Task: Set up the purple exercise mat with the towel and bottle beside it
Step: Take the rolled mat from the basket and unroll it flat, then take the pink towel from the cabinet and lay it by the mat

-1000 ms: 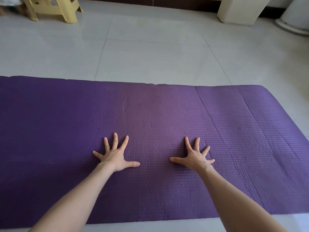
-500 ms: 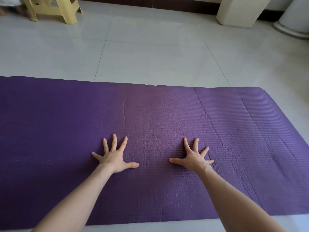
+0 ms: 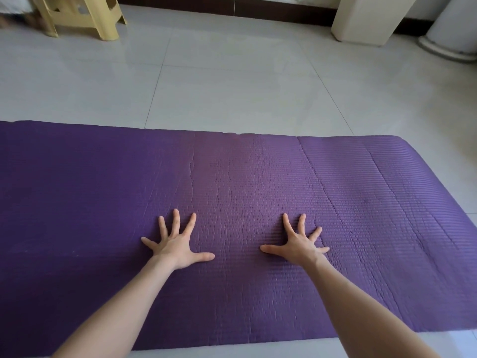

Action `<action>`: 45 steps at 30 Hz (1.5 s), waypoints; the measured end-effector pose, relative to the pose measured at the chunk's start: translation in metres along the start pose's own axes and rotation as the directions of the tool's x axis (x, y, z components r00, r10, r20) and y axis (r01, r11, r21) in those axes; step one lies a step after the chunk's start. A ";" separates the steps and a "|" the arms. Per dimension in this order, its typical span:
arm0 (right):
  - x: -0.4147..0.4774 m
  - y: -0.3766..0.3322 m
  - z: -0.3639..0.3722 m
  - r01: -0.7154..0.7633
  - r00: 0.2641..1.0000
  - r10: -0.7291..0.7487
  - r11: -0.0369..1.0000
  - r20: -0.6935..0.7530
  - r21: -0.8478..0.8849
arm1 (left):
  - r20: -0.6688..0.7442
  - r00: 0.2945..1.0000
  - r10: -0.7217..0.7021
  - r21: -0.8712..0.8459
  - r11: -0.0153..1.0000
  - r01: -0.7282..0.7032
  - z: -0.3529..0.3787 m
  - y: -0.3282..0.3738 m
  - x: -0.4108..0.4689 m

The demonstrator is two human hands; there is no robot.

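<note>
The purple exercise mat point(image 3: 232, 177) lies unrolled and flat on the pale tiled floor, running left to right, with its rounded right end in view and its left end cut off by the frame. My left hand point(image 3: 175, 244) rests palm down on the mat near its middle, fingers spread wide. My right hand point(image 3: 299, 244) lies flat a little to the right, fingers also spread. Neither hand holds anything. No towel or bottle is in view.
A yellow plastic stool point(image 3: 82, 16) stands at the far left on the tiled floor point(image 3: 232, 81). A cream pillar base point(image 3: 369, 21) and a round white base point(image 3: 451, 34) stand at the far right along a dark skirting.
Both hands stay pressed flat on the mat in nearly the same spots. The view has drifted slightly to the left and downward.
</note>
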State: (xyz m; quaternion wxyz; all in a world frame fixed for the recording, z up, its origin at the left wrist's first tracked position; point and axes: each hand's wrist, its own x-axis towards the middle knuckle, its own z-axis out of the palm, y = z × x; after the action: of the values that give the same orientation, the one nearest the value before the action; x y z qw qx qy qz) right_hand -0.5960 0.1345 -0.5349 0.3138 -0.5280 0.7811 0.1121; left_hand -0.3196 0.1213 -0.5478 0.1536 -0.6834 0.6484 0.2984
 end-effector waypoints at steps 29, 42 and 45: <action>-0.443 -0.107 -0.459 0.137 0.989 -0.060 0.731 -0.137 0.668 | -0.129 0.981 0.144 -0.629 0.753 -0.193 -0.458 0.124 -0.462; -0.631 -0.062 -0.581 0.314 0.870 0.175 0.525 -0.461 0.791 | -0.317 0.835 0.449 -0.609 0.579 -0.542 -0.605 0.224 -0.594; -0.646 -0.032 -0.603 0.346 0.821 0.253 0.494 -0.512 0.798 | -0.321 0.782 0.534 -0.576 0.545 -0.609 -0.614 0.270 -0.605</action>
State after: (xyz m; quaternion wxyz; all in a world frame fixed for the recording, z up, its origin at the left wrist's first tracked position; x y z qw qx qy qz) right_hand -0.6330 0.3033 0.3325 0.2901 -0.3263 0.7684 -0.4678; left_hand -0.4438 0.2054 0.3430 -0.2354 -0.4576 0.6957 0.5012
